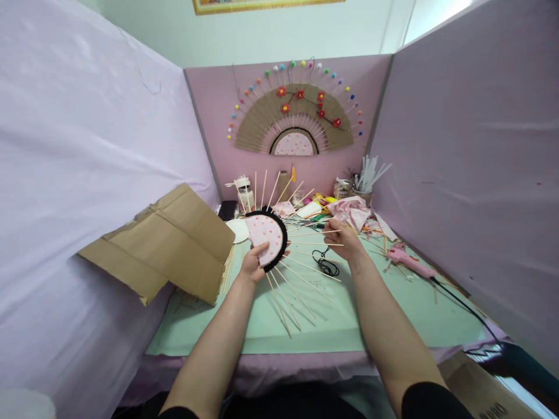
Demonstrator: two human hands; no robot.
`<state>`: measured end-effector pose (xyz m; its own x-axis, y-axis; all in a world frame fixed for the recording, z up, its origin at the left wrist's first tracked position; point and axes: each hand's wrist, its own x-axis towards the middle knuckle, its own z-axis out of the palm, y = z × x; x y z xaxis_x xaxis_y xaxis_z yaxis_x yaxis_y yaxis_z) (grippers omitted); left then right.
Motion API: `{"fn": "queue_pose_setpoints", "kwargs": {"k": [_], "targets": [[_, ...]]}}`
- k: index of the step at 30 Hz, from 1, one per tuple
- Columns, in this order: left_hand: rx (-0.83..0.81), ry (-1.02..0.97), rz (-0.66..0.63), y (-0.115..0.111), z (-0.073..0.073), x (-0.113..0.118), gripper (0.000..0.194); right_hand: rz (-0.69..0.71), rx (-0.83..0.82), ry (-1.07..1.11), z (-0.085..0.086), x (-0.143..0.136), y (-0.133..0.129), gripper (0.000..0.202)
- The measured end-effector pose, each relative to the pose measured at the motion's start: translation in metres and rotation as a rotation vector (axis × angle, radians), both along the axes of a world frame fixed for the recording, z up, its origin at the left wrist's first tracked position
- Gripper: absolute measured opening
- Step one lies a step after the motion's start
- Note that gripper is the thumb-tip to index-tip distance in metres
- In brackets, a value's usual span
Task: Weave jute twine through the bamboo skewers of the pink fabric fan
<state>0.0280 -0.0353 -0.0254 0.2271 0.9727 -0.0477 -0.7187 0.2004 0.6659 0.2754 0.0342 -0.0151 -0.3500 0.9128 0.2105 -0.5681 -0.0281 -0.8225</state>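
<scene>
My left hand [256,262] grips the lower edge of a half-round fan base [265,237], thumb on its front. The base is covered in pale pink cloth with dots and has a fuzzy black border along its curve. Thin wooden sticks [301,269] radiate from that border, upward, to the right and downward. At the right, my right hand [343,237] has its fingers bent together at the outer end of one of the sticks; the exact grip is partly hidden. A coil of black cord [325,265] lies on the green tabletop just below it.
A folded cardboard sheet [174,244] leans at the left. On the right rests a pink glue gun [410,262] with a black cable. Crumpled pink cloth [350,210], a jar of white sticks [364,189] and a white bottle [244,195] stand behind. A finished fan [257,119] hangs on the back panel.
</scene>
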Motion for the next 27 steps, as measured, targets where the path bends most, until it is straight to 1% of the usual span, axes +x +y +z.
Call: {"fn": "queue_pose_setpoints", "kwargs": {"k": [7, 16, 20, 27], "targets": [[0.007, 0.026, 0.009, 0.0012, -0.0001, -0.0008, 0.056, -0.075, -0.047, 0.069, 0.0019, 0.0082, 0.0032, 0.035], [-0.010, 0.033, 0.022, 0.0014, 0.0005, -0.0005, 0.050, -0.125, -0.091, 0.137, 0.0016, 0.0087, 0.0055, 0.026], [-0.009, 0.030, 0.020, 0.0006, 0.0014, 0.0002, 0.049, -0.147, -0.069, 0.155, 0.0014, 0.0096, 0.0058, 0.026], [-0.010, 0.017, 0.062, 0.0008, 0.0030, 0.0009, 0.050, -0.137, -0.004, 0.134, 0.0041, 0.0115, 0.0014, 0.035]]}}
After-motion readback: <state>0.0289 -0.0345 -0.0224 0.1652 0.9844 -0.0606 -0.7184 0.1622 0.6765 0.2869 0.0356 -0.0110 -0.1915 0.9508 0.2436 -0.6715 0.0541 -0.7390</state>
